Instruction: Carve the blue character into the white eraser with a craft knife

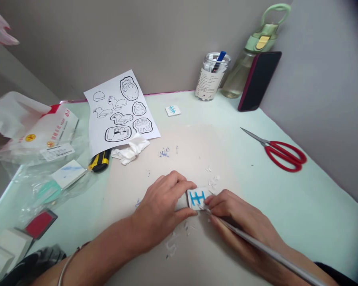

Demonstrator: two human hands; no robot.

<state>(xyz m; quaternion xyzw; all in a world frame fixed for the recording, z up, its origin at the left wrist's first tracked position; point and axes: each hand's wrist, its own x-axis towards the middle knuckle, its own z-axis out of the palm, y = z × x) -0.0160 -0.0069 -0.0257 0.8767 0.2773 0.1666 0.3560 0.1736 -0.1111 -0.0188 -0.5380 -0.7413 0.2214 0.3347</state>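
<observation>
My left hand [162, 206] pinches a small white carving block [192, 204] between thumb and fingers. On the block's face is a blue painted character. My right hand [241, 216] is closed like a pen grip round a slim silver carving knife [262, 248], its tip at the lower edge of the blue strokes. Right fingertips rest against the block's right side. White shavings [214, 182] lie just beyond the block, with more crumbs nearer me. Both hands work low over a beige mat [125, 198].
Red-handled scissors [286, 156] lie at right. Behind stand a phone [260, 81], a green-lidded bottle [241, 67] and a pen jar [210, 79]. A second marked block [173, 110], printed sheet [107, 101], crumpled tissue [131, 150], yellow-black cutter [100, 161] and tissue pack [47, 131] sit beyond my left hand.
</observation>
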